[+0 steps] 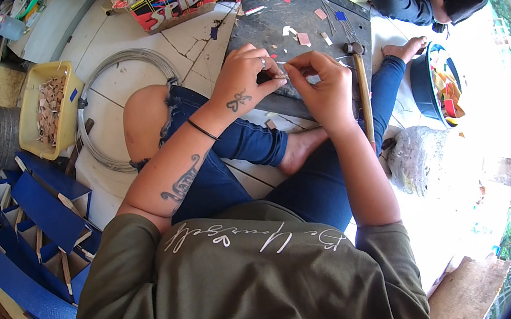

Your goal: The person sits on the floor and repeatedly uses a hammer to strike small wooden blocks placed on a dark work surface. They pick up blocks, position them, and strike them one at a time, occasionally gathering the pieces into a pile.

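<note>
Over the near part of a dark flat board (266,34), my two hands meet at the fingertips. My left hand (246,78) is closed, pinching a small pale piece (282,77) between thumb and fingers. Close against it, the thumb and forefinger of my right hand (323,87) are pinched together; what they hold is too small to make out. A hammer (363,93) with a wooden handle rests along the board's right edge. Small pink squares (303,38), a blue scrap (340,15) and several thin metal pins lie on the board beyond my hands.
A coil of wire (100,76) lies on the tiles at my left, beside a yellow bin (69,107) of small wooden pieces. Farther off stands a printed carton (183,2) of similar pieces. Blue panels (49,212) are stacked lower left. A dark tub (426,95) of scraps stands right, near another person's foot (407,49).
</note>
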Tool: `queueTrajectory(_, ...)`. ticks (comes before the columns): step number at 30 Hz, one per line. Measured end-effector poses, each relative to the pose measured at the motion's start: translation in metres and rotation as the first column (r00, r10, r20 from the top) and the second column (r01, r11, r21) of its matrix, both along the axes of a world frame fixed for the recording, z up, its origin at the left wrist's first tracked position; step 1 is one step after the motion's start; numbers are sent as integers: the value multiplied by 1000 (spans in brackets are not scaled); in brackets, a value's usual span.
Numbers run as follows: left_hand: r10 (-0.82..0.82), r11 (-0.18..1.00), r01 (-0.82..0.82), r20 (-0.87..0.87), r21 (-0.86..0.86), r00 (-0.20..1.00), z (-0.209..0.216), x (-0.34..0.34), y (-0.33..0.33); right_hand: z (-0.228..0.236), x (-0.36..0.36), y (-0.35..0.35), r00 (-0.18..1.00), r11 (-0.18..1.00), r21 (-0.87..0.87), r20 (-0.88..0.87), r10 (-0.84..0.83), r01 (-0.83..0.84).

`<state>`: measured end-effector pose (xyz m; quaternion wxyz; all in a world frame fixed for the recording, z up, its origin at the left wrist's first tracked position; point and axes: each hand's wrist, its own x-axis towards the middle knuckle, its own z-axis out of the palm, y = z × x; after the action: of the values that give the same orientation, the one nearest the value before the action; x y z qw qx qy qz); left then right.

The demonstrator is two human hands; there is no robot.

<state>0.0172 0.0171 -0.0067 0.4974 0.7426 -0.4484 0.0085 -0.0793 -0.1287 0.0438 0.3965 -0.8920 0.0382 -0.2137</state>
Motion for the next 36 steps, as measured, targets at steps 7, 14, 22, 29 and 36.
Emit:
queueTrajectory(7,4,1000,-4,-12,5,1000,4,-1,-1,7,6,-1,999,997,-49,3,52,-52)
queueTrajectory(14,-14,989,1,-89,-150,996,2,-8,-5,10,0,-10,998,992,-116,-49,42,-47)
queueTrajectory(22,11,979,-16,-26,-203,1000,-6,-9,-6,-9,-132,-68,733,822,-422,-404,-547,381)
queueTrajectory(29,6,981,-10,-21,-193,1000,-4,-10,-5,7,-158,-43,886,897,229,-371,-279,378)
queueTrajectory(36,-5,980,9,19,-200,1000,-3,-10,-7,66,-165,12,906,944,275,-420,-51,180)
